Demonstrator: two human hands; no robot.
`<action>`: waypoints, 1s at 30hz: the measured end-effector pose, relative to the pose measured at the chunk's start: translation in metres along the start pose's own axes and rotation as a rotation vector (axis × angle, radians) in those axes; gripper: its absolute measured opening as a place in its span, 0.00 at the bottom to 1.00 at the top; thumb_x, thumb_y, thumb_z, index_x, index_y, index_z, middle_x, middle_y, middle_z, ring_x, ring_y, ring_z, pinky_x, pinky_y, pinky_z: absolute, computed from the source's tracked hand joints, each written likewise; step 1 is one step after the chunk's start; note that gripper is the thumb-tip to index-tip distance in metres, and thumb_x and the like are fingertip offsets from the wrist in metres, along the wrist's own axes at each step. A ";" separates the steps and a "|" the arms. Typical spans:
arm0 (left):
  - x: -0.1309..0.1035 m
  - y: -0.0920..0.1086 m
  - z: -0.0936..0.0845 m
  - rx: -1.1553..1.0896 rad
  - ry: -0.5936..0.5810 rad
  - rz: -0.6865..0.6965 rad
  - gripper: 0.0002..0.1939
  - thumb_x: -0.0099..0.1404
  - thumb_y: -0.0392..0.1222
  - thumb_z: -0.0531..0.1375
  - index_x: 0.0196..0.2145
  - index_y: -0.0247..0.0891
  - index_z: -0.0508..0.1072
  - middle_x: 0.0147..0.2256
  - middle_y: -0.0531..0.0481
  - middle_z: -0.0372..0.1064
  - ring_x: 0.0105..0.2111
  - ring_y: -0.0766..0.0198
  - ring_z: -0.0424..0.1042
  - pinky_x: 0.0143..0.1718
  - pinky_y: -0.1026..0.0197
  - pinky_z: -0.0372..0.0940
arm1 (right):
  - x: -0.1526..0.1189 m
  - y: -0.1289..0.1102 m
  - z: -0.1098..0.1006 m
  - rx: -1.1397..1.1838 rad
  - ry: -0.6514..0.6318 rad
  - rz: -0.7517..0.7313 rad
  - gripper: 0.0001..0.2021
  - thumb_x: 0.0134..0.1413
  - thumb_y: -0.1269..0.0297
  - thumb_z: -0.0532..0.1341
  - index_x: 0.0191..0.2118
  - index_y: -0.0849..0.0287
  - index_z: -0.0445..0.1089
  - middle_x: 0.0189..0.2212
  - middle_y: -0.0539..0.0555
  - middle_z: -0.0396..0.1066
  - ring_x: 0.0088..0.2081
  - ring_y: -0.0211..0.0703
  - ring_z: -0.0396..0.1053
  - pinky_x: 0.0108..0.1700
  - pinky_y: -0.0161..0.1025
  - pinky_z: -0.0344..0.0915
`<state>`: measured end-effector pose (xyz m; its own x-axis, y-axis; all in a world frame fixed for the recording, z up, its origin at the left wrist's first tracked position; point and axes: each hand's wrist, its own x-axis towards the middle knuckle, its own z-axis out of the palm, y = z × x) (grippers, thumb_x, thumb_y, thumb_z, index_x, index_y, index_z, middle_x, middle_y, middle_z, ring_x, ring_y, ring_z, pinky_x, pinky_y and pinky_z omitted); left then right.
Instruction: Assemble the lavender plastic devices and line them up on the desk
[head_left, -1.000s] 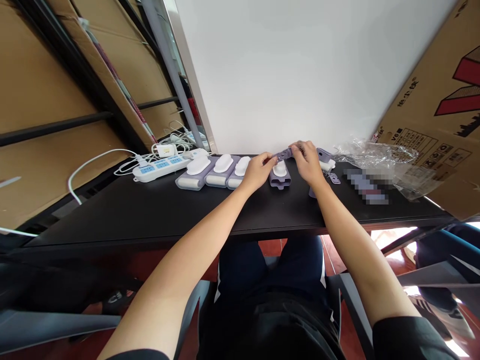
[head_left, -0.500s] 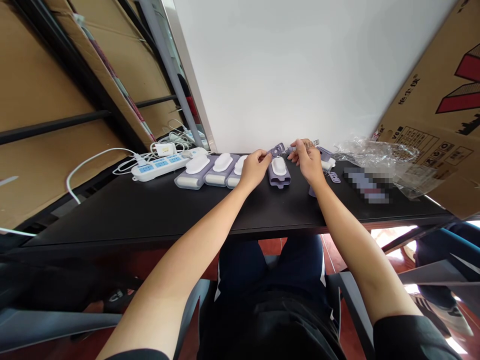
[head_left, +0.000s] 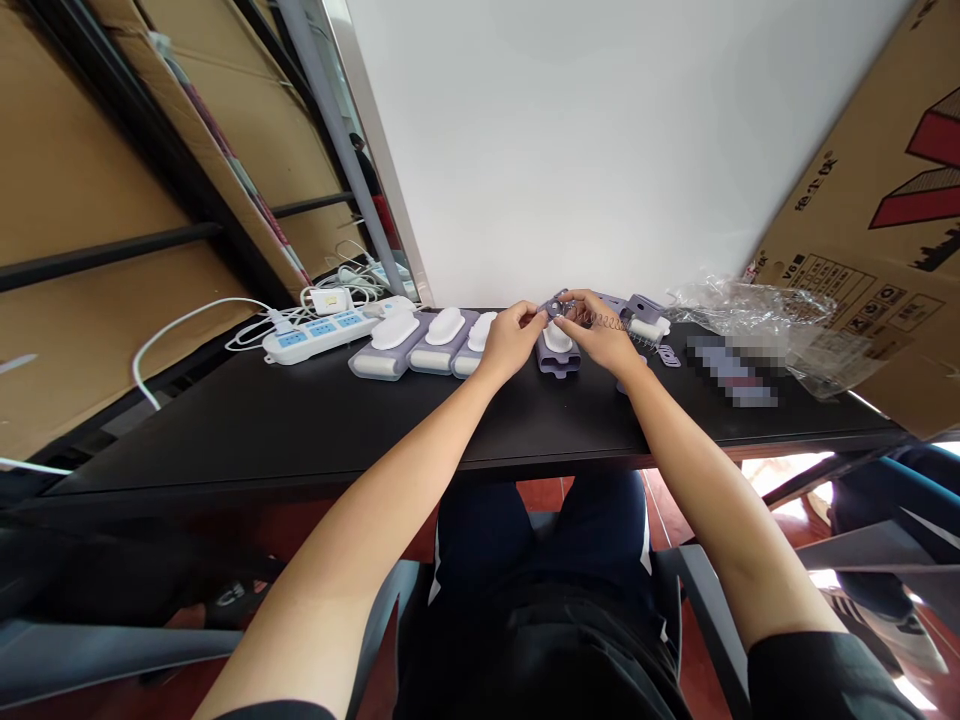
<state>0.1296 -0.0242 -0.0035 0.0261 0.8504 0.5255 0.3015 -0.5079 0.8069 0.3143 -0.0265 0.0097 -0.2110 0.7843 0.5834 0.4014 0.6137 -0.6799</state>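
Between both hands is a small purple plastic part (head_left: 555, 306), pinched by the fingers of my left hand (head_left: 511, 340). My right hand (head_left: 600, 333) touches the same part from the right, its fingers closed, and a metal spring (head_left: 606, 321) runs out behind them. Just below the hands a purple case with a white oval top (head_left: 558, 358) lies on the black table (head_left: 540, 425). More purple cases with white oval tops (head_left: 384, 360) stand in a row to the left. Right of my right hand are a purple piece (head_left: 644, 308) and a white cylinder (head_left: 649, 328).
A white power strip (head_left: 322, 335) with cables is at the table's left. Clear plastic wrap (head_left: 787, 320) and a pixelated object (head_left: 735, 372) lie at the right, near a cardboard box (head_left: 885, 260). A white panel (head_left: 570, 150) stands behind the table.
My right hand has moved left and come up against the purple part. My left hand has barely moved. The purple piece and white cylinder at the right show more fully.
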 end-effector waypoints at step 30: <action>-0.002 0.003 0.000 0.004 -0.005 0.026 0.10 0.69 0.47 0.61 0.33 0.40 0.75 0.32 0.52 0.76 0.35 0.62 0.73 0.40 0.61 0.65 | 0.005 0.006 0.004 0.223 0.071 0.107 0.21 0.53 0.44 0.70 0.43 0.52 0.67 0.32 0.48 0.73 0.35 0.41 0.70 0.36 0.38 0.66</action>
<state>0.1307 -0.0272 -0.0024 0.0387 0.8376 0.5449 0.3044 -0.5293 0.7919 0.3117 -0.0188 0.0067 -0.1115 0.8425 0.5271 0.2099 0.5384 -0.8161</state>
